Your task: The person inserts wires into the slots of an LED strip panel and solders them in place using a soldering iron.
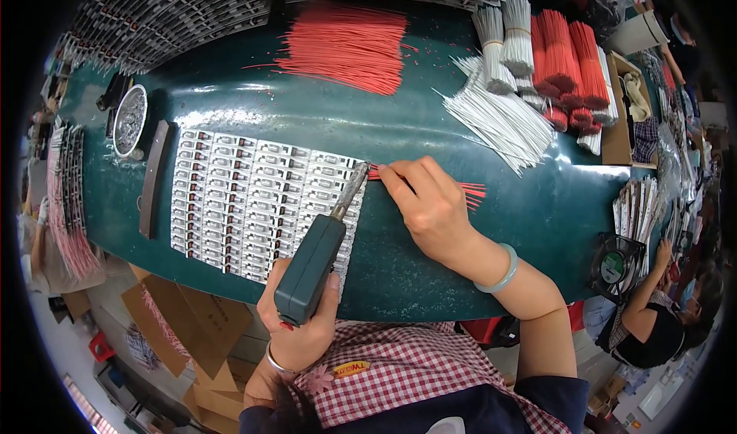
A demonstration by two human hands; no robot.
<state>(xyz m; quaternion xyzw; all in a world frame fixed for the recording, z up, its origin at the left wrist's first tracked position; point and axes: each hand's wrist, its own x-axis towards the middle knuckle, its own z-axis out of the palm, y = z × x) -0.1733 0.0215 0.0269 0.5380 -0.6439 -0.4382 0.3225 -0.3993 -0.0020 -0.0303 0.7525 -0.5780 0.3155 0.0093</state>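
Note:
My left hand [301,323] is wrapped round the grip of a dark green soldering gun [313,261]. Its metal tip reaches the upper right corner of a white panel of small circuit boards [261,196], set in rows of repeated units. In my right hand [434,207], fingers pinched, is a small bunch of red wires [474,194]. Their far ends stick out past the hand on the right, and the near ends lie beside the soldering tip. Whether the tip touches a wire or the panel I cannot tell.
Red wires [345,50] lie spread at the back. White wires [503,123] and tied red bundles [587,66] stand at back right, by a cardboard box [620,138]. A round metal bowl [130,119] and dark bar [154,181] sit left. A fan [616,264] stands right; a co-worker sits beyond.

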